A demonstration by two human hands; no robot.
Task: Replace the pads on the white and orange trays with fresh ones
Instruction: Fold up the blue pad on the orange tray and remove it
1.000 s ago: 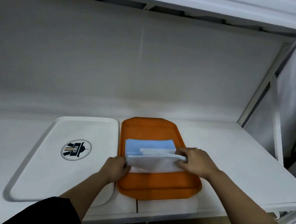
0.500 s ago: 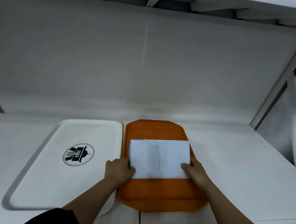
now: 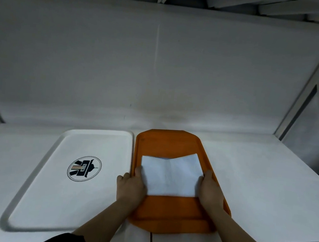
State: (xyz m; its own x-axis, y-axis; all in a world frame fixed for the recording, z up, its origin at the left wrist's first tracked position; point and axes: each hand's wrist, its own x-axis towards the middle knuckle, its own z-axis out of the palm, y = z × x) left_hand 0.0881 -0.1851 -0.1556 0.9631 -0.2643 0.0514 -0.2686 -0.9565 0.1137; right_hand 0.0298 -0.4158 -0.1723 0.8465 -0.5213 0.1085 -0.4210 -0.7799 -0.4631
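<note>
An orange tray (image 3: 172,144) lies on the white shelf, right of a white tray (image 3: 97,142) with a round dark logo. A folded white pad (image 3: 169,174) rests across the middle of the orange tray, its far right corner lifted a little. My left hand (image 3: 131,185) grips the pad's near left corner. My right hand (image 3: 210,191) grips its near right corner. The white tray holds no pad.
The white shelf surface (image 3: 255,190) stretches to the right of the orange tray. A white back wall (image 3: 160,71) closes the rear, and a slanted metal frame post (image 3: 307,91) stands at the right. Another shelf hangs overhead.
The pad showed a blue layer a second ago; since then it has been turned or unfolded and only white shows. Both hands have slid to its near corners, and its far right edge has lifted.
</note>
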